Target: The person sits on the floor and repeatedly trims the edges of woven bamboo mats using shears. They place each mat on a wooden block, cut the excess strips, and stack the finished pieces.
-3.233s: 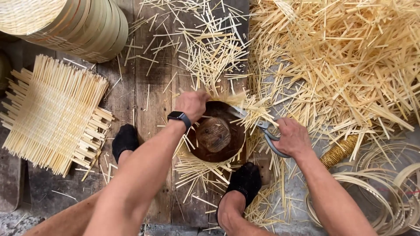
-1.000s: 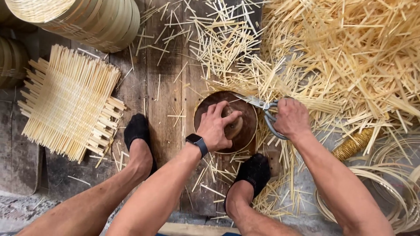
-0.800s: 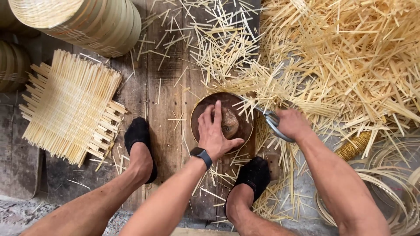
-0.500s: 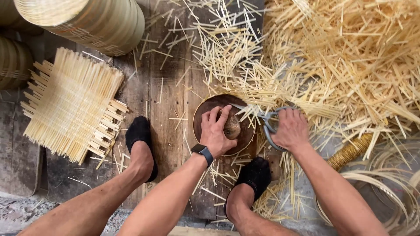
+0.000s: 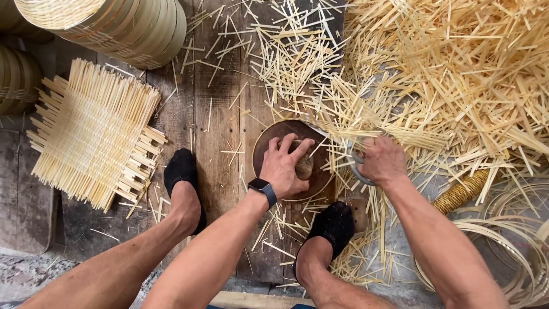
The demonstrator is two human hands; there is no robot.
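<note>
Weathered floorboards (image 5: 220, 171) strewn with pale bamboo splints (image 5: 457, 74) fill the view, with a woven mat (image 5: 91, 137) lying to the left and stacked woven baskets (image 5: 120, 26) above it. Between the person's two feet in black socks (image 5: 182, 169) stands a round dark wooden block (image 5: 269, 143). The left hand (image 5: 284, 167) rests on top of the block, fingers spread and curled over a small brown lump (image 5: 304, 167) at the block's centre, which peeks out just beside the fingertips; whether they actually grip it cannot be told. A black watch (image 5: 263, 189) sits on that wrist. The right hand (image 5: 382, 161) is clenched around the grey handles of metal shears (image 5: 355, 163), whose blade reaches toward the block's upper right edge. Compared with half a second earlier, the left hand has slid slightly down the block, uncovering more of the lump, while the right hand has kept its fist on the shears.
</note>
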